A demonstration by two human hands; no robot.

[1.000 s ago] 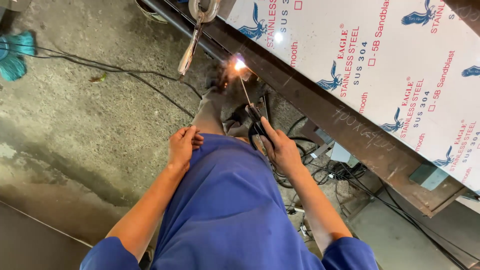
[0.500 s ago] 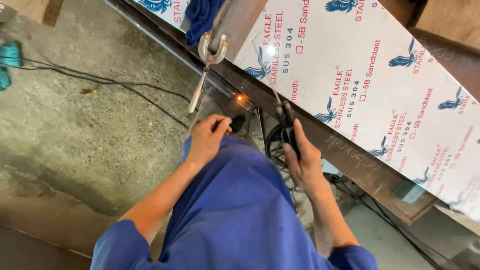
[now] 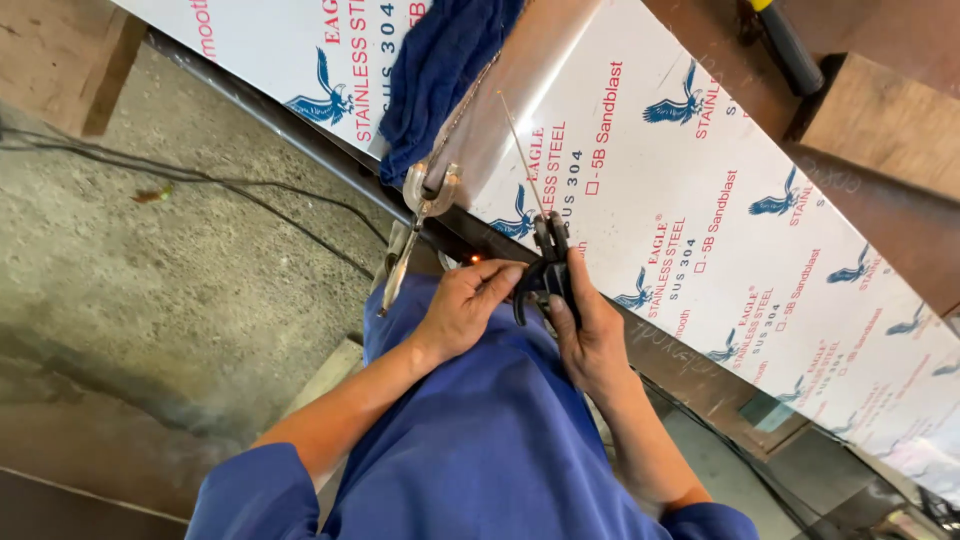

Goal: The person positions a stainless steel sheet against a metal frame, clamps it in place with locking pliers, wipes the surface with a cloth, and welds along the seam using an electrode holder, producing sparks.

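While the right hand point(image 3: 590, 335) gripped the black welding holder point(image 3: 545, 280), its fingers were wrapped fully around the handle, with a thin welding rod point(image 3: 522, 150) standing up from the holder's clamp and leaning across the steel sheet point(image 3: 700, 210). The left hand point(image 3: 465, 305) lay just beside the holder, its fingers stretched out and only loosely curled, the fingertips touching or nearly touching the holder's front; whether they actually pinched anything could not be told from this angle. A small orange glow point(image 3: 472, 262) showed on the dark steel bar point(image 3: 330, 150) just above the left hand, which suggested that a spot on the bar had been heated already. No arc burned at the rod tip, and the rod was lifted clear of the bar, so the joint was judged as partly worked at most, with further passes likely remaining. A metal locking clamp point(image 3: 420, 200) gripped the edge of the sheet to the bar just left of the glow, and a blue cloth point(image 3: 440, 70) lay bunched on the sheet above it. The sheet carried a white protective film with blue bird marks. Dark cables point(image 3: 200, 185) trailed over the concrete floor point(image 3: 150, 290) to the left.
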